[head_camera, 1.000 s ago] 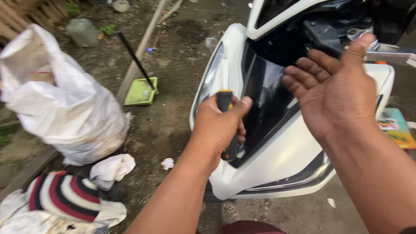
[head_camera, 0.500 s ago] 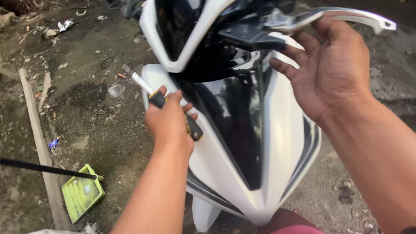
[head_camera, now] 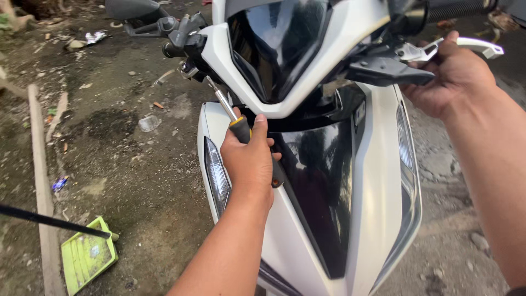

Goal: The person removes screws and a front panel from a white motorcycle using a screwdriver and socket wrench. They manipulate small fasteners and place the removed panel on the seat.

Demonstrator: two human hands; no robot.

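A white scooter (head_camera: 372, 181) with a dark glossy front panel stands facing me on bare ground. My left hand (head_camera: 249, 159) is closed around the black and yellow handle of a screwdriver (head_camera: 222, 104), whose metal shaft points up and left toward the underside of the left handlebar mount. My right hand (head_camera: 449, 74) grips the scooter's right handlebar area, fingers wrapped over the dark switch housing beside the silver brake lever (head_camera: 474, 46). The screwdriver's tip is hidden among the handlebar fittings.
A green dustpan (head_camera: 87, 255) with a long black handle lies on the dirt at lower left. A wooden plank (head_camera: 41, 181) runs along the left edge. Scraps of litter and a crushed clear cup (head_camera: 148, 123) are scattered on the ground.
My view has risen toward the handlebars. My left hand has lifted the screwdriver up to the left handlebar mount, and my right hand, open before, has closed on the right handlebar.
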